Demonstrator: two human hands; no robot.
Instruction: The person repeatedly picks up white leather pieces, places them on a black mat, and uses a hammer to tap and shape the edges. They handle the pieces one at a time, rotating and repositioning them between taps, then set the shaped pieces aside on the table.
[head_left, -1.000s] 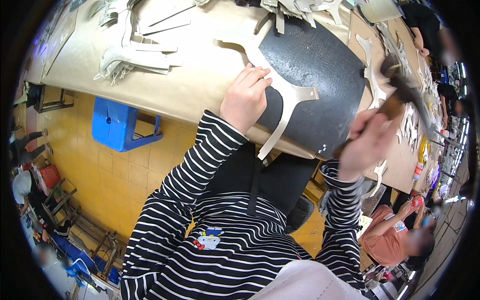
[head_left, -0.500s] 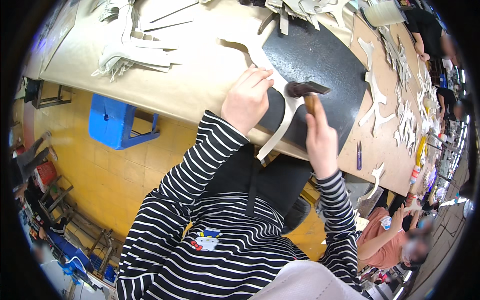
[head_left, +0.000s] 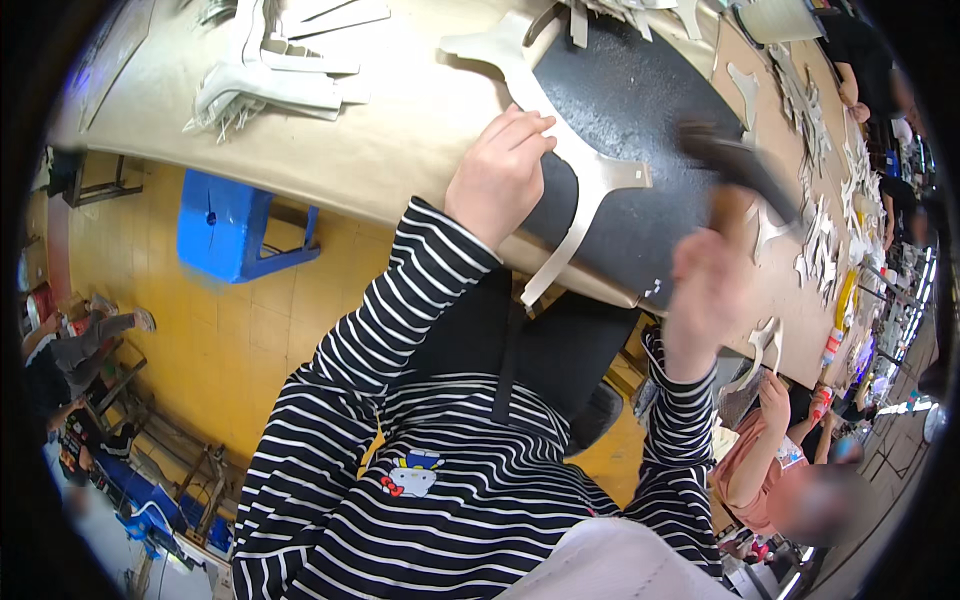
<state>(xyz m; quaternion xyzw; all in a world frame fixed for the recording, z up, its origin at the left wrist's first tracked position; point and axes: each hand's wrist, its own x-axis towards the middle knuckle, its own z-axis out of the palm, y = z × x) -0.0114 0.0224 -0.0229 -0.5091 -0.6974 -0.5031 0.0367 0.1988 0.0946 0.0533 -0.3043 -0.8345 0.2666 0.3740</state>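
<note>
A pale, branching flat piece that looks like leather (head_left: 592, 172) lies across a dark slab (head_left: 640, 100), with one arm hanging over the table's near edge. My left hand (head_left: 498, 180) pinches its left edge, fingers bent together. Off to the right, my right hand (head_left: 708, 290) is wrapped round the wooden handle of a hammer (head_left: 738, 165). The hammer is raised and smeared by motion, with its dark head above the right side of the slab, apart from the pale piece.
Stacked pale cut pieces (head_left: 265, 85) lie at the table's far left, and more pieces (head_left: 820, 240) spread over the right side. A blue stool (head_left: 215, 225) stands below the table edge. At the lower right a co-worker's hand (head_left: 772, 400) holds a similar piece.
My right hand has lifted the hammer off the pale piece and swung it to the right, uncovering the piece's short right arm. My left hand keeps nearly the same place.
</note>
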